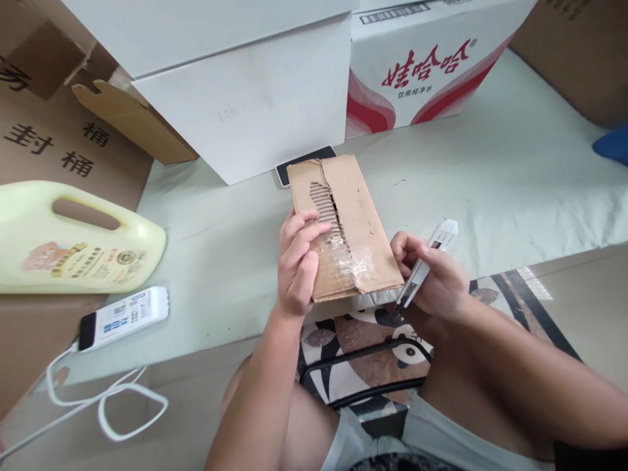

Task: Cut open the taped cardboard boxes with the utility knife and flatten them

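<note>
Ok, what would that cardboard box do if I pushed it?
The cardboard box might dent near its torn corrugated patch, where ridges show. Its flat faces make rolling unlikely. The shiny tape could feel slippery.

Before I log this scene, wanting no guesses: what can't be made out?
In the head view:
Inside of the carton: hidden by cardboard.
Part of the black slab: behind the carton.
End of the jug: cut by left edge.
Blue thing: cut by right edge.
Blade of the cutter: too small.
</note>
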`<state>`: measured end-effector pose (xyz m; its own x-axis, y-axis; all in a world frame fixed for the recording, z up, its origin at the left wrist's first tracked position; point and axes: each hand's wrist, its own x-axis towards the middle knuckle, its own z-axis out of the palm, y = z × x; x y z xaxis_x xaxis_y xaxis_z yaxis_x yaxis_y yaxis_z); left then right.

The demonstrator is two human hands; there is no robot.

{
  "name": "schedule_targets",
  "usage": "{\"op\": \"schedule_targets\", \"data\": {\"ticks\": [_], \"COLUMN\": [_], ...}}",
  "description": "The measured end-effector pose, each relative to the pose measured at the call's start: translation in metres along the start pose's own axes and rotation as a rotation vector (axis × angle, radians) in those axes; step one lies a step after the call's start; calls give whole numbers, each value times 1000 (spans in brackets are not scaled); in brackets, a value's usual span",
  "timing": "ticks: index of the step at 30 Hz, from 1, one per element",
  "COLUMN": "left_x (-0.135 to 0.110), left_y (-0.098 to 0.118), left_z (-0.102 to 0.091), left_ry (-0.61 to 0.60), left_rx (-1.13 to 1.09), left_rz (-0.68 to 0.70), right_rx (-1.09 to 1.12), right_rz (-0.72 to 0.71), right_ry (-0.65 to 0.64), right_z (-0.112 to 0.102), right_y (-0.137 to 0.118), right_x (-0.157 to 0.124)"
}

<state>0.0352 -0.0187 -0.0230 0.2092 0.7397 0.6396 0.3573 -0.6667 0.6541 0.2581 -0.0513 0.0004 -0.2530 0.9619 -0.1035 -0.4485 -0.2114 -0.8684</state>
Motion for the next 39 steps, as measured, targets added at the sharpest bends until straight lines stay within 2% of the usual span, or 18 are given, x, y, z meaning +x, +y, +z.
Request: {"op": "schedule_targets", "data": {"ticks": [31, 39], "left_x": [0, 0], "left_y": [1, 0], "left_z": [0, 2], "left_ry": [-8, 8], "left_rx": [23, -27], "left_rz": [0, 1], "right_rx": [4, 35], "right_rz": [5, -2], "right_ry": [-19, -26], "right_z": [-2, -3], "right_y": [1, 2], "right_x": [0, -1]}}
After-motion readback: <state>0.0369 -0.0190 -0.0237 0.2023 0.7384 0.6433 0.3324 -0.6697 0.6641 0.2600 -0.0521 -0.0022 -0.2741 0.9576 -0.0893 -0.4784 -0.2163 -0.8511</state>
